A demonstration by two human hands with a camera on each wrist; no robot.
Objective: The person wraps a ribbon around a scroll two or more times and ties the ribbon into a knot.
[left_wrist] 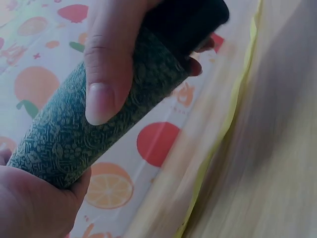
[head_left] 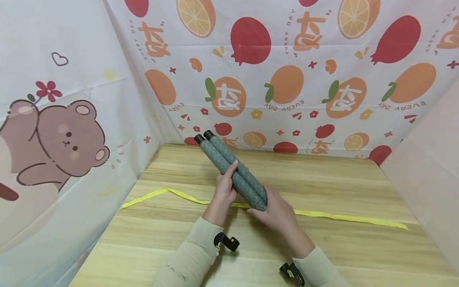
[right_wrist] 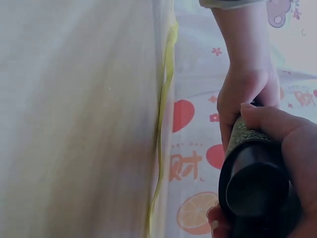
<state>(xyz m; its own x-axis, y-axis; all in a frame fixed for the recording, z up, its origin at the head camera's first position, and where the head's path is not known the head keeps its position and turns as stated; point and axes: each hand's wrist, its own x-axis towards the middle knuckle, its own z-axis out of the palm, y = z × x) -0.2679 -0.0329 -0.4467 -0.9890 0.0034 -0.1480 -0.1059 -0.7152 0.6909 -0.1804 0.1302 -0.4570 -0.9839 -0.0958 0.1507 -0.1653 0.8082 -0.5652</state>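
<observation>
You've got both rolls (head_left: 231, 171) mid-frame, lifted over the ribbon (head_left: 344, 217). Left hand (head_left: 224, 193) wraps the middle, right hand (head_left: 277, 211) grips the near ends. Keep them parallel and ends flush, don't let one slide.

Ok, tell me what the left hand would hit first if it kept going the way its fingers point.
Probably nothing on the table: the left hand, gripping the green rolls, points up toward the fruit-print backdrop, which it would meet first; depth is unclear.
</observation>
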